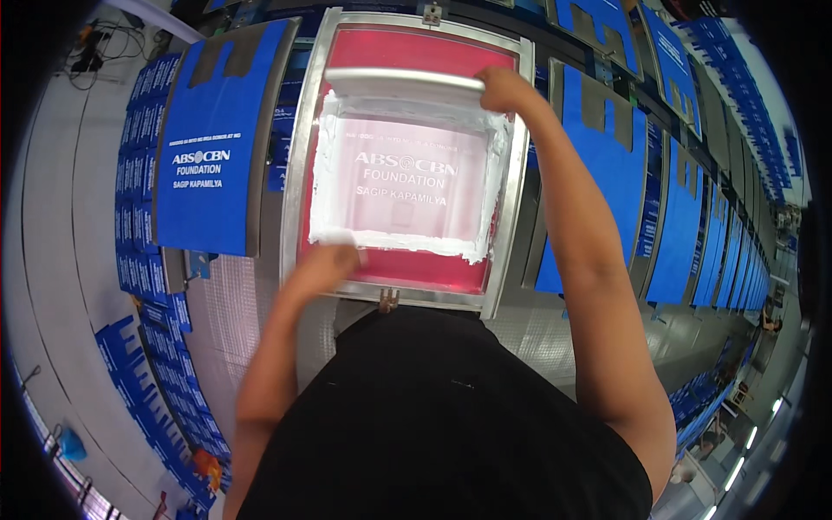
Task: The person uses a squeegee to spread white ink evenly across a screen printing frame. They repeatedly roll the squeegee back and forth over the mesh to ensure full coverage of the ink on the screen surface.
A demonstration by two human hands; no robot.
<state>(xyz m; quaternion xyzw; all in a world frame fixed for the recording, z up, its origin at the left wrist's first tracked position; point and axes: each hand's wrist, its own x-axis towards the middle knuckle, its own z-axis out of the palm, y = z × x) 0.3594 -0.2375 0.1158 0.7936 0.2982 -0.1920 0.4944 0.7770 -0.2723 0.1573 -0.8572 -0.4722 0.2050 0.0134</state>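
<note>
In front of me lies a screen-printing frame (300, 186) with a metal border and red mesh. White ink (328, 192) rings a pale window in the mesh, where white lettering shows. Across the upper part of the screen rests a squeegee (403, 81) with a long light handle. My right hand (505, 90) is closed around the squeegee's right end. Near the frame's lower left corner is my left hand (334, 264), over the red mesh and border. Motion smears its fingers, so their grip is hidden.
Printed blue fabric panels on boards stand to the left (208, 156) and right (598, 173), with more rows beyond. Metal clamps (389, 300) sit at the frame's near edge. Stacked blue pieces (139, 208) hang at far left. Cables (104, 43) lie on the floor.
</note>
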